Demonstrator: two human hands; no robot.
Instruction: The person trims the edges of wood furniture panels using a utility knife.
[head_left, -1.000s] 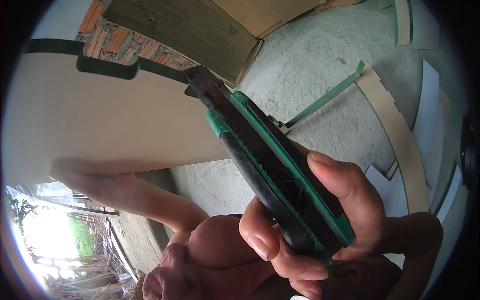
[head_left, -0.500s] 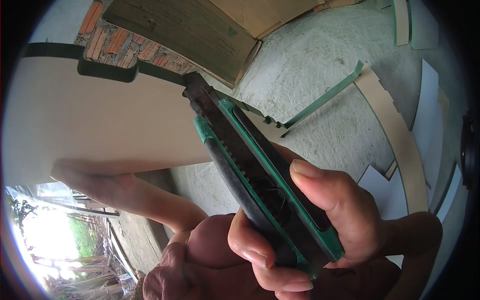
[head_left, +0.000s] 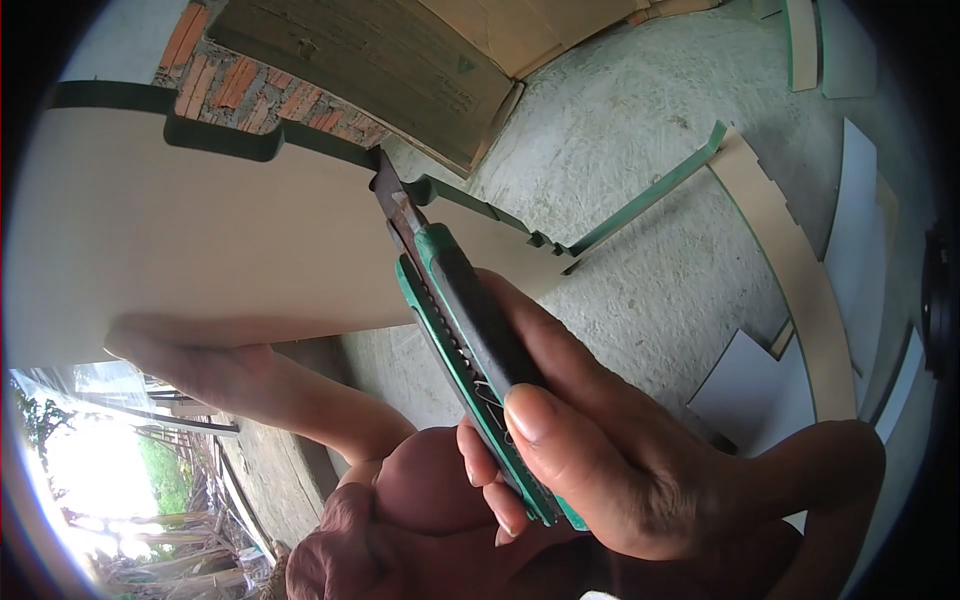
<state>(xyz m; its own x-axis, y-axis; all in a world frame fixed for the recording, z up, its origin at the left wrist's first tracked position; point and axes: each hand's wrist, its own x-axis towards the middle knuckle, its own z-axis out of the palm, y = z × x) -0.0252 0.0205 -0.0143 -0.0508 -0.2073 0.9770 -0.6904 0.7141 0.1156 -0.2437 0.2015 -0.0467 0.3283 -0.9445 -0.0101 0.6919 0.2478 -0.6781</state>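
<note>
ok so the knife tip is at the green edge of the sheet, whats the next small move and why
Probably draw the utility knife along the green edge, since its blade tip meets the cardboard sheet there, the right hand grips the handle, and the left hand supports the sheet from below.

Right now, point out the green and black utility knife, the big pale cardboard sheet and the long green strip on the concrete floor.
green and black utility knife (head_left: 470,345), head view, middle of its handle
pale cardboard sheet (head_left: 200,230), head view, bare flat face
long green strip (head_left: 655,190), head view, mid-length
</note>
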